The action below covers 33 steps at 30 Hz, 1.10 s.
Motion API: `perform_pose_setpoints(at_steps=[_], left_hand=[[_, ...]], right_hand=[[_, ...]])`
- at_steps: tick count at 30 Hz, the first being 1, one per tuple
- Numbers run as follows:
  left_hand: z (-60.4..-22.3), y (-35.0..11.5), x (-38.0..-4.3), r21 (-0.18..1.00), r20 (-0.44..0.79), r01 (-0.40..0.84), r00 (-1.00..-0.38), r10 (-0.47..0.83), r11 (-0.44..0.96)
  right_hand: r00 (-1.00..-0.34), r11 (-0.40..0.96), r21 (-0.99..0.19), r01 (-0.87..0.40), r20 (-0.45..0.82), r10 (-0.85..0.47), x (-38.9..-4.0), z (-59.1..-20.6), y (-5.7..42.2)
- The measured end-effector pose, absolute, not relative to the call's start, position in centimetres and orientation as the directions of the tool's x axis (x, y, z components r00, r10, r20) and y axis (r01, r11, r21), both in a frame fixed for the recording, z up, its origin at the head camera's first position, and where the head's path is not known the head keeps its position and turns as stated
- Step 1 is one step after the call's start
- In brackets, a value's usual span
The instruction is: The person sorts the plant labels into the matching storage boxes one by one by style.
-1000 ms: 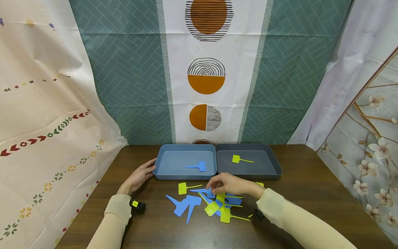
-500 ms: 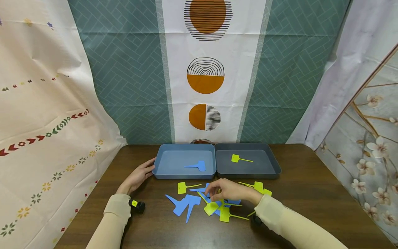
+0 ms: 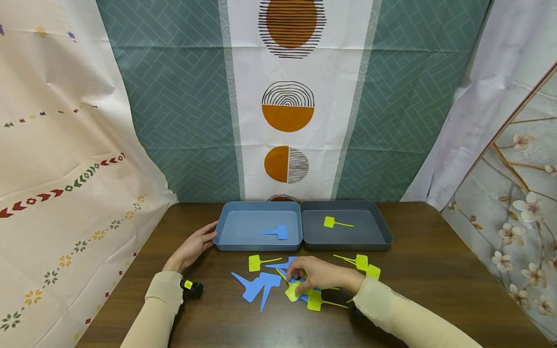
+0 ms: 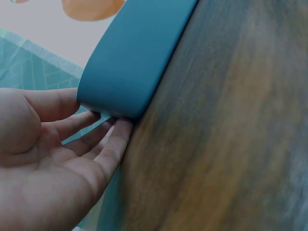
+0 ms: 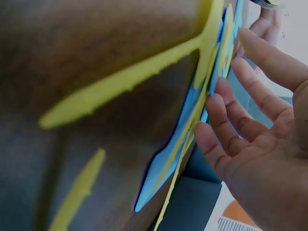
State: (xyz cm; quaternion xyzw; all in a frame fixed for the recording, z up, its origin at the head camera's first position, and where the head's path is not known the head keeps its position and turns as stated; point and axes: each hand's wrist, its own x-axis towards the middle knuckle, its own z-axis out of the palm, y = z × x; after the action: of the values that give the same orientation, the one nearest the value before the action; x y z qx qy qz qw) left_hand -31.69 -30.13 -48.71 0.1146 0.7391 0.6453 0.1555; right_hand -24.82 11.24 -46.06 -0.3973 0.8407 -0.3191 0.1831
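My left hand [image 3: 191,249] rests its fingers against the left end of the blue tray [image 3: 256,247]; in the left wrist view its fingertips [image 4: 124,126] touch the tray's lower corner. Over a loose pile of T-shaped plant labels hovers my right hand [image 3: 322,273], thumb and fingers apart, fingertips right at the pile. A yellow label [image 3: 292,293] lies below its thumb, and blue labels are partly hidden under the hand. Seen from the right wrist, the fingers [image 5: 219,115] are loosely bent beside stacked yellow labels [image 5: 120,79] and a blue label [image 5: 159,168].
One blue label [image 3: 282,232] lies in the blue tray. Beside it, a dark grey tray [image 3: 352,246] holds a yellow label [image 3: 329,222]. More labels lie on the brown table [image 3: 243,328]: two blue ones [image 3: 252,290] to the left, yellow ones [image 3: 362,262] to the right.
My right hand has moved down and toward me over the pile, uncovering yellow labels behind its wrist. The left hand has stayed at the blue tray.
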Motion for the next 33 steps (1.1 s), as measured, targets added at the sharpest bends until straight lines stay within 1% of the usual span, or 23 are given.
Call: perform_pose_setpoints(at_steps=[5, 10, 15, 19, 28, 33], left_hand=[[-48.64, -30.12, -31.69, 0.987, -0.075, -0.014, -0.921, 0.382, 0.159], [-48.65, -30.11, -31.66, 0.989, -0.082, -0.032, -0.926, 0.369, 0.141], [-48.6, -30.11, -31.63, 0.99, -0.081, -0.032, -0.926, 0.368, 0.139], [-48.61, -30.06, -31.63, 0.99, -0.093, -0.047, -0.928, 0.36, 0.134], [-48.67, -30.11, -31.6, 0.989, -0.088, -0.039, -0.928, 0.362, 0.14], [-48.66, -30.1, -31.63, 0.989, -0.078, -0.025, -0.927, 0.368, 0.146]], right_hand=[[-0.615, 0.509, -0.628, -0.589, -0.06, -0.786, -24.65, -46.05, 11.09], [-0.609, 0.497, -0.626, -0.6, -0.046, -0.792, -24.73, -46.18, 11.24], [-0.599, 0.464, -0.648, -0.604, -0.015, -0.8, -24.67, -45.9, 11.25], [-0.607, 0.453, -0.675, -0.582, -0.01, -0.795, -24.66, -45.91, 11.18], [-0.628, 0.45, -0.731, -0.513, -0.038, -0.778, -24.89, -46.17, 11.16], [-0.612, 0.428, -0.752, -0.501, -0.041, -0.789, -25.0, -46.14, 11.41]])
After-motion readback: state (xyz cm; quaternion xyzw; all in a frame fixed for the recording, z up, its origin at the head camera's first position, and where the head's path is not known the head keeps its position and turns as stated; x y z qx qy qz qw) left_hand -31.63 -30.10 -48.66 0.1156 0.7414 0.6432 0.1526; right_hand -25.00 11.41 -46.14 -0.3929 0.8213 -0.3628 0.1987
